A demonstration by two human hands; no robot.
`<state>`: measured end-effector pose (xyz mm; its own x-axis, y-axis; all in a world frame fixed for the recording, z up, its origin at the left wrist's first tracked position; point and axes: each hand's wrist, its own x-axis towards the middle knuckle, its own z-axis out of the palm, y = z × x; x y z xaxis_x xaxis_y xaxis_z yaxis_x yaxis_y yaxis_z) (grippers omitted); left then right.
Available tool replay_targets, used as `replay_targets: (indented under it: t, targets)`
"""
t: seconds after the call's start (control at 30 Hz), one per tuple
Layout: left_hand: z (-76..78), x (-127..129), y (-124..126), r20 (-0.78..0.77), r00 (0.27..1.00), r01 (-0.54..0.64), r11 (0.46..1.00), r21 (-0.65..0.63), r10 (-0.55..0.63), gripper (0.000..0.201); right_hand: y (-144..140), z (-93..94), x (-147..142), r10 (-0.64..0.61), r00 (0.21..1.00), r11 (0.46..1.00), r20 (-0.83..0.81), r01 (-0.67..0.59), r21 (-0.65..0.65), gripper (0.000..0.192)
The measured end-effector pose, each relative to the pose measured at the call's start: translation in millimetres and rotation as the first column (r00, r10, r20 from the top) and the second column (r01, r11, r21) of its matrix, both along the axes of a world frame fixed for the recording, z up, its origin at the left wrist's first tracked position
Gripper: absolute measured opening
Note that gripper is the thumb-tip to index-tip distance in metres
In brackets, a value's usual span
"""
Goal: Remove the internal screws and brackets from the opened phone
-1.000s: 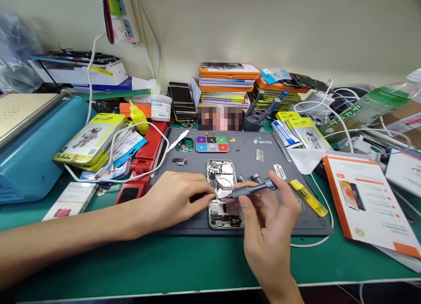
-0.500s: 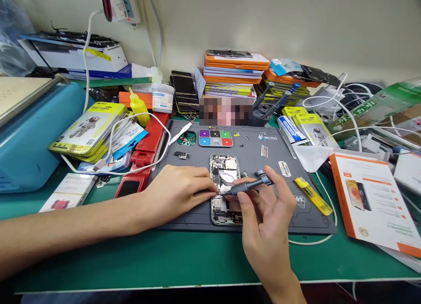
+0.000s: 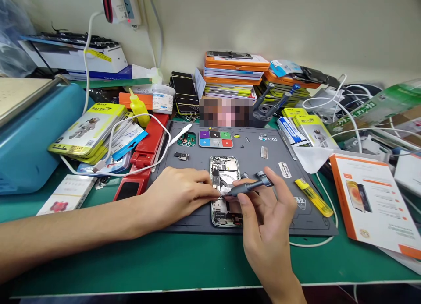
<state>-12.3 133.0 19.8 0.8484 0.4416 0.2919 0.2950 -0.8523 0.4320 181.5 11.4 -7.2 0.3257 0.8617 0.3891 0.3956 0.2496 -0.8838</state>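
2 hands meet over an opened phone (image 3: pixel 225 190) lying on a grey mat (image 3: pixel 263 164) at the centre of a green table (image 3: pixel 164 260). From 9 o'clock, the left hand (image 3: pixel 177 196) rests on the mat, fingers curled, fingertips pressing the phone's left edge. From 5 o'clock, the right hand (image 3: pixel 266 216) pinches a grey screwdriver (image 3: pixel 248 187) (tip down on the phone's middle). At 3 o'clock of the phone lies a yellow tool (image 3: pixel 312 196)
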Motion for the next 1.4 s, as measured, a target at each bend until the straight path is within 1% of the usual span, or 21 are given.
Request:
replay_targets:
  t: [0.1, 0.2, 0.33, 0.47, 0.57, 0.67, 0.8, 0.9, 1.03, 1.17, 1.27, 1.4]
  targets:
    - [0.5, -0.2, -1.0, -0.001, 1.000, -0.001, 1.000, -0.003, 0.001, 0.019, -0.8, -0.3, 0.5, 0.010, 1.000, 1.000, 0.012, -0.010, 0.009, 0.066]
    - [0.9, -1.1, -1.6, 0.006, 1.000, 0.007, 1.000, 0.030, -0.007, 0.021, -1.5, -1.1, 0.8, 0.018, 0.999, 1.000, 0.032, -0.018, 0.017, 0.068]
    - [0.9, -2.1, -2.3, 0.005, 0.998, 0.057, 0.995, 0.085, -0.058, 0.026, -1.3, -1.3, 0.3, 0.030, 0.998, 0.999, 0.047, -0.031, 0.030, 0.068]
    - [0.8, -2.4, -3.0, -0.027, 0.998, 0.061, 0.992, 0.111, -0.058, 0.028, -0.4, 0.2, -0.7, 0.022, 0.999, 1.000, 0.033, -0.023, 0.022, 0.066]
    - [1.2, -2.3, -2.8, -0.028, 0.998, 0.055, 0.993, 0.101, -0.052, 0.028, -0.1, 1.8, -0.8, 0.015, 0.999, 1.000, 0.030, -0.016, 0.020, 0.066]
    - [1.5, -2.0, -2.4, -0.018, 0.999, 0.052, 0.995, 0.086, -0.050, 0.027, 0.3, 2.6, -0.3, 0.013, 0.999, 0.999, 0.044, -0.015, 0.048, 0.067]
    - [1.2, -1.4, -1.4, -0.011, 0.999, 0.043, 0.997, 0.059, -0.042, 0.028, 0.0, 2.1, 0.0, -0.022, 0.999, 0.998, 0.032, 0.020, 0.056, 0.065]
    - [0.7, -0.9, -0.4, -0.008, 0.999, 0.035, 0.999, 0.037, -0.035, 0.029, -1.1, 1.5, -0.4, 0.010, 1.000, 0.999, 0.011, -0.010, 0.051, 0.067]
    - [0.5, 0.6, -0.5, 0.017, 0.999, 0.045, 0.998, 0.035, -0.046, 0.029, -2.1, 2.5, -1.5, 0.047, 0.999, 0.996, 0.021, -0.048, 0.078, 0.067]
    - [-0.9, 2.3, -2.8, 0.004, 0.999, 0.054, 0.996, 0.070, -0.054, 0.029, -1.9, 5.6, -2.3, -0.003, 0.999, 0.997, -0.050, 0.007, 0.074, 0.063]
    - [-2.8, 2.8, -4.5, -0.005, 0.999, 0.035, 0.996, 0.080, -0.035, 0.028, -1.4, 6.3, -2.4, -0.042, 0.994, 0.996, -0.101, 0.050, 0.076, 0.062]
    - [-3.5, 3.1, -6.8, -0.028, 0.999, 0.019, 0.997, 0.078, -0.016, 0.025, -1.4, 5.4, -3.1, -0.028, 0.991, 0.998, -0.135, 0.036, 0.057, 0.060]
